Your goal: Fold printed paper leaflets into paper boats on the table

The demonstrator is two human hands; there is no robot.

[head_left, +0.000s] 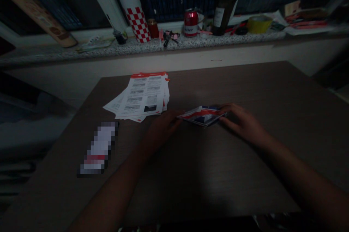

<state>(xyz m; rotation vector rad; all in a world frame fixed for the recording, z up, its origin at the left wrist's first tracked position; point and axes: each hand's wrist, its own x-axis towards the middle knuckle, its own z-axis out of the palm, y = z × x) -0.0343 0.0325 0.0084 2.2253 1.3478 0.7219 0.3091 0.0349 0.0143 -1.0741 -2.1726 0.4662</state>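
Between my two hands is a folded paper leaflet (202, 116), white with orange-red and dark blue patches, held just over the tabletop. My left hand (165, 126) pinches its left corner, and those fingertips are dark and partly hidden. At the right corner, my right hand (241, 120) has the thumb below and the fingers above, closed on the paper. A fanned stack of printed sheets (143, 95) with orange-red top edges lies beyond my left hand, apart from it.
On the brown table (261, 90), a phone (99, 148) with a blurred screen lies at the left. Behind the table runs a speckled windowsill (196, 43) bearing a checkered bottle (137, 21), a red can (191, 24), a dark bottle (222, 14) and a yellow tape roll (259, 24).
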